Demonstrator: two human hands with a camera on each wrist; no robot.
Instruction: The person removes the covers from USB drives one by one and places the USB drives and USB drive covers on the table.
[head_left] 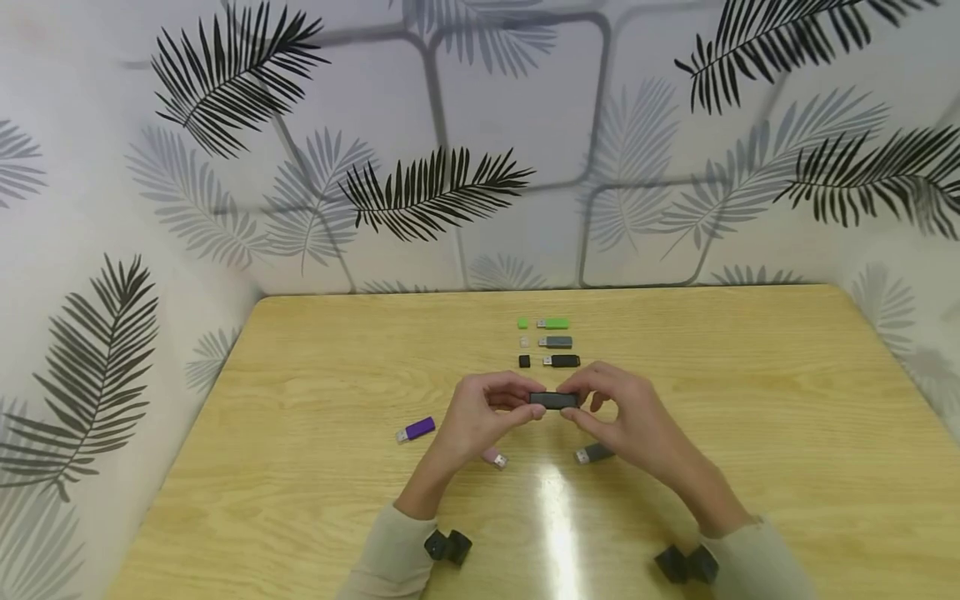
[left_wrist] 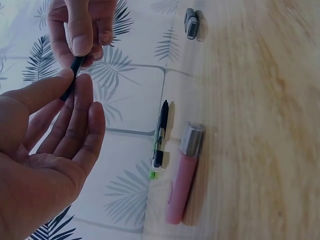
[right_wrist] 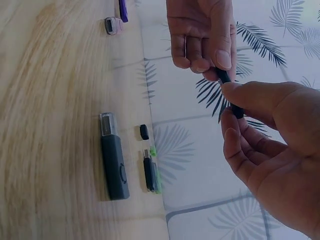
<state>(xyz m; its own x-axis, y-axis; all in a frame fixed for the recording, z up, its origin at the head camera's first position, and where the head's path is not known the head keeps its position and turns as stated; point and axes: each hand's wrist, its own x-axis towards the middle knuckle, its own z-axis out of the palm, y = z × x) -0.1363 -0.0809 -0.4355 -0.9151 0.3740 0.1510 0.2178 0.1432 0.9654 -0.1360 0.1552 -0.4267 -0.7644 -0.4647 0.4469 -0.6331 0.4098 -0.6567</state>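
Note:
A black USB flash drive is held lengthwise between both hands over the table. My left hand pinches its left end between thumb and fingers. On the right end, the thumb and fingers of my right hand have a similar pinch. Fingertips cover both ends of the drive. Below my left hand lies a pink flash drive with a clear cap over its plug. Beneath my right hand is a dark grey flash drive, also with a clear cap.
A purple flash drive lies left of my left hand. Farther back, a green drive, a grey drive and a black drive lie in a column, plugs bare. Their caps, including a black cap, sit just left of them.

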